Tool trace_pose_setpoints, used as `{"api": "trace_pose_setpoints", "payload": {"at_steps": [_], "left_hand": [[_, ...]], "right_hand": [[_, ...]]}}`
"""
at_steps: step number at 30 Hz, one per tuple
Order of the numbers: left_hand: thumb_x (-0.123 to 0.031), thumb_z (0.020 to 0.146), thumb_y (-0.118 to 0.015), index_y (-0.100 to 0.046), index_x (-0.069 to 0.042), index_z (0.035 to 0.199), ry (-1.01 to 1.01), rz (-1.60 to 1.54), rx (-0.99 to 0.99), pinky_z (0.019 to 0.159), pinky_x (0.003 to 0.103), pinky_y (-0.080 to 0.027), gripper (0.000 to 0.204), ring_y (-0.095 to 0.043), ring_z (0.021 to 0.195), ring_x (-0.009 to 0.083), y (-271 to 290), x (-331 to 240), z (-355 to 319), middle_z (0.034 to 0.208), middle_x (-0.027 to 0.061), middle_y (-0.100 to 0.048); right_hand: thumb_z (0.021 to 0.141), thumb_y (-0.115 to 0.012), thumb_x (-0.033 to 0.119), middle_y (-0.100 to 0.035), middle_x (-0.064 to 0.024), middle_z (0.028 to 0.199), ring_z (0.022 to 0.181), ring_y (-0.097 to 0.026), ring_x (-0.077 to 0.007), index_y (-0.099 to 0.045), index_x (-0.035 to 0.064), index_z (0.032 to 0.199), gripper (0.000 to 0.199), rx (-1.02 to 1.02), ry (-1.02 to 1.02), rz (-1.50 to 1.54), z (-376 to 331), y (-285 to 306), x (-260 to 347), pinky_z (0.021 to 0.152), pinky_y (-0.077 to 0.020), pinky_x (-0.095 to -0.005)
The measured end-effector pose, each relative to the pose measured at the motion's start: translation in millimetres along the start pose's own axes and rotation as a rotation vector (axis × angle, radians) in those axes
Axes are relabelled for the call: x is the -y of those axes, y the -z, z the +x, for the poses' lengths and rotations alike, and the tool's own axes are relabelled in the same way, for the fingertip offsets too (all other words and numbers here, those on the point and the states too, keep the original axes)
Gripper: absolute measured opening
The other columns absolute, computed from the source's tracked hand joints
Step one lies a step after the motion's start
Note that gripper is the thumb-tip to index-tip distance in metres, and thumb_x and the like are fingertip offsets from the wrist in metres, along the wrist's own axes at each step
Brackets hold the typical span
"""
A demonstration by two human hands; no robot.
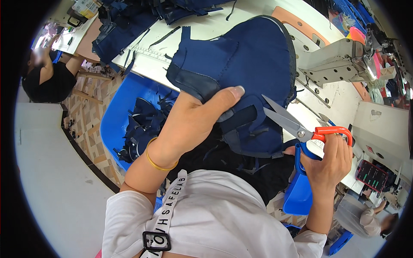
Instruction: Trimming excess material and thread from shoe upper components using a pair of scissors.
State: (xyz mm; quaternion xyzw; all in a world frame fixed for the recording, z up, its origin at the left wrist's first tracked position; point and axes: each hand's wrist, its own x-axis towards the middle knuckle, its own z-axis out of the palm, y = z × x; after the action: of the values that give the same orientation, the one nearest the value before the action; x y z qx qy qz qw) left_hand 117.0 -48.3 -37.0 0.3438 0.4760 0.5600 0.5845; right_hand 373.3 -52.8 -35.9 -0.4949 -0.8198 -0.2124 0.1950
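Observation:
A navy blue sewn fabric piece (254, 56) with dark edging is held up over my lap. My left hand (198, 114) grips its lower left part, thumb on top and the other fingers hidden beneath. In my right hand (329, 161) is a pair of scissors (286, 120) with one red handle loop and one blue one. Their blades stand apart, tips over the lower right part of the fabric. I cannot tell whether the blades touch the cloth.
A blue bin (114, 112) with navy pieces stands at the left, and another blue bin (299, 195) at the lower right. More navy pieces (124, 32) lie on the white table (150, 64). A sewing machine (331, 64) stands right; two other people sit farther off.

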Motion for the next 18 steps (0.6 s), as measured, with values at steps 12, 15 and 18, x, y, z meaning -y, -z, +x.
{"api": "trace_pose_setpoints", "payload": {"at_steps": [12, 15, 18], "left_hand": [[-0.009, 0.09, -0.06, -0.06, 0.0, 0.081, -0.052, 0.206, 0.118, 0.058, 0.02, -0.037, 0.012, -0.045, 0.067, 0.0028, 7, -11, -1, 0.072, -0.0067, -0.053], [-0.012, 0.09, -0.059, -0.059, -0.001, 0.079, 0.015, 0.254, 0.243, 0.055, 0.021, -0.034, 0.016, -0.042, 0.063, 0.003, 17, -9, 5, 0.068, -0.0071, -0.049], [-0.014, 0.09, -0.06, -0.058, -0.001, 0.079, -0.02, 0.379, 0.289, 0.053, 0.021, -0.032, 0.017, -0.04, 0.061, 0.0033, 17, -18, 4, 0.066, -0.0072, -0.047]], "right_hand": [[0.057, -0.086, 0.045, -0.047, -0.0035, 0.06, 0.053, -0.049, -0.0182, -0.053, 0.0045, 0.075, 0.056, 0.09, 0.066, 0.05, -4, 6, -3, 0.053, -0.0351, -0.0303], [0.057, -0.086, 0.045, -0.047, -0.0032, 0.06, 0.053, -0.049, -0.0179, -0.052, 0.0046, 0.075, 0.055, 0.085, 0.114, 0.038, -4, 7, -8, 0.052, -0.035, -0.0302], [0.058, -0.085, 0.045, -0.046, -0.0032, 0.059, 0.052, -0.048, -0.0178, -0.052, 0.0045, 0.075, 0.055, 0.082, 0.136, 0.06, 1, 6, -8, 0.051, -0.0348, -0.0301]]}}
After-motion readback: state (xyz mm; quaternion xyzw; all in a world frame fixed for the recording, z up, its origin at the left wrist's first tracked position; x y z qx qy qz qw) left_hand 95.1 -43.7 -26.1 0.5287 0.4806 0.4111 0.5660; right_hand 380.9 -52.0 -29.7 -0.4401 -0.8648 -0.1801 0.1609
